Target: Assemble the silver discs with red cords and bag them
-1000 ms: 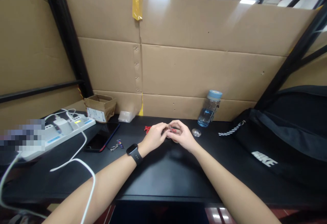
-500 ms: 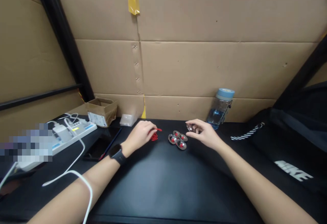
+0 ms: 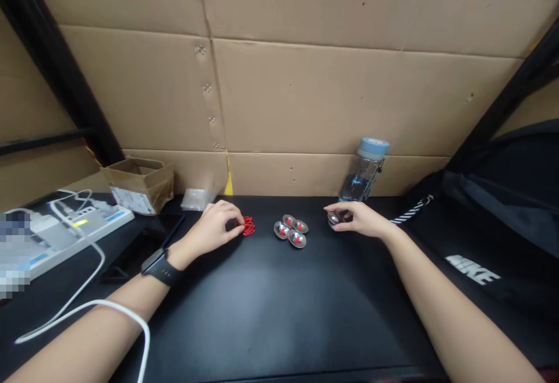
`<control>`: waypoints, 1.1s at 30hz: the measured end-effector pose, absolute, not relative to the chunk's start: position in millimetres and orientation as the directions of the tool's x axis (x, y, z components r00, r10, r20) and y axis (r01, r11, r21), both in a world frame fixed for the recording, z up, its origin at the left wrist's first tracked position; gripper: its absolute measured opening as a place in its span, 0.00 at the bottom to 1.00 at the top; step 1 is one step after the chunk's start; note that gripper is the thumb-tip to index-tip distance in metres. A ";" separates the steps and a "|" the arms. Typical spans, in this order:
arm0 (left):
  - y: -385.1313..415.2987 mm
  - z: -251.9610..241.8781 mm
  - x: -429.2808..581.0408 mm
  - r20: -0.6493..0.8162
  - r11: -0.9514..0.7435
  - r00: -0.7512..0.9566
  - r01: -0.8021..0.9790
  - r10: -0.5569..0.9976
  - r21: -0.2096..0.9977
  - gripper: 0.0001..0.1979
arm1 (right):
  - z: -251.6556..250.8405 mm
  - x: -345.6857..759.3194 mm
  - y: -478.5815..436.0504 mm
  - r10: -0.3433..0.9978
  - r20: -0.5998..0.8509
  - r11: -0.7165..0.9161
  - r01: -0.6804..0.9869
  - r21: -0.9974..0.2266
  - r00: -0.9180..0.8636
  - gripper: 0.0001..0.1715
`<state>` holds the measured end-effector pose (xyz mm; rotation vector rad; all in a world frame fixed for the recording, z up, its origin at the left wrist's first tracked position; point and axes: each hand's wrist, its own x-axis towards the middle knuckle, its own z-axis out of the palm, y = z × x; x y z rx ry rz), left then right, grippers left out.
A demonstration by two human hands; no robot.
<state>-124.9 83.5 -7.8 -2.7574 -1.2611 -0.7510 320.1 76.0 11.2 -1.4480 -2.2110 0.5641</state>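
At the edge of a small pile of red cord (image 3: 248, 226) on the black tabletop, my left hand (image 3: 218, 223) has its thumb and forefinger closed on some of the strands. Several small round metal dishes (image 3: 297, 239), shiny and hollow, lie in a touching cluster between my hands. Each has a bit of red at its middle. To the right of them, my right hand (image 3: 360, 220) grips another shiny metal dish (image 3: 333, 218) by its rim, low over the table. My fingers partly cover it, so whether it is one dish or a stack is unclear.
A water bottle (image 3: 362, 170) stands behind my right hand, beside a black bag (image 3: 493, 226). At the left are an open cardboard box (image 3: 142, 182), a clear plastic packet (image 3: 196, 198), a dark phone (image 3: 140, 249) and a power strip (image 3: 105, 223). A white cable (image 3: 105, 302) crosses my left forearm.
The view has shifted. My right hand with the metal dish has moved right, away from the cluster. My left hand, earlier with a red loop at its fingertips, is now at the pile's left edge.
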 end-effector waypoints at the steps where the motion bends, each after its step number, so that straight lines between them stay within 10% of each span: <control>1: 83.3 -8.5 -124.7 0.430 -0.671 0.555 0.718 0.712 0.185 0.08 | 10.1 320.8 76.8 0.926 0.116 0.360 0.753 -0.551 -0.358 0.34; 8: 80.5 -11.1 -121.4 0.431 -0.663 0.545 0.724 0.719 0.192 0.08 | 2.4 327.8 81.4 0.932 0.064 0.330 0.762 -0.557 -0.357 0.32; 27: 65.7 1.0 -112.6 0.539 -0.728 0.550 0.659 0.638 0.189 0.07 | -19.3 233.4 61.5 0.699 0.464 0.680 0.707 -0.195 -0.544 0.12; 33: 47.0 5.1 -91.5 0.531 -0.725 0.507 0.577 0.679 0.375 0.10 | 3.5 206.4 34.4 0.794 0.562 0.602 0.438 -0.668 -0.234 0.14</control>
